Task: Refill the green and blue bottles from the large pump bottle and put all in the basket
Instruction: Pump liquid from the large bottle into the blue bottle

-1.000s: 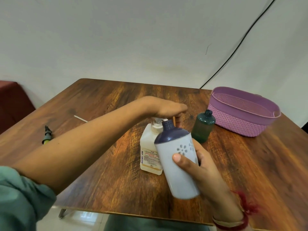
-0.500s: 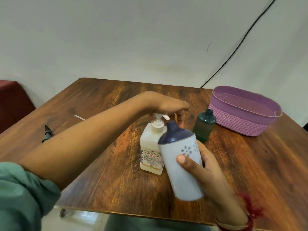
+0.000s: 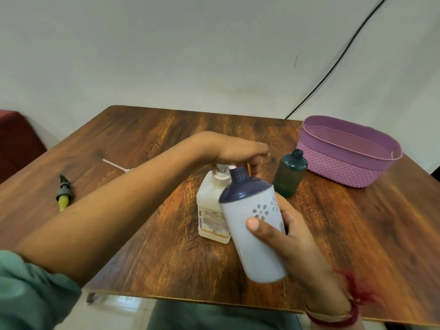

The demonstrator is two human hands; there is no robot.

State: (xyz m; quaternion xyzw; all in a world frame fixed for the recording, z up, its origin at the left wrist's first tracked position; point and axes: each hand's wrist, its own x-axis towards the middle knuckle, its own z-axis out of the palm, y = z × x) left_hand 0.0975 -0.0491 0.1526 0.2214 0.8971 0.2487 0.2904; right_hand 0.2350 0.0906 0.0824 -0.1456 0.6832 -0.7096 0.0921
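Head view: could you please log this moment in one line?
left hand presses pump bottle; right hand holds blue bottle; green bottle beside basket

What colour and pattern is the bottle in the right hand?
The bottle has a pale bluish body with flower motifs and a navy top; head view.

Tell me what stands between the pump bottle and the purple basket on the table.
In the head view, the green bottle stands upright and uncapped on the table, between the pump bottle and the basket.
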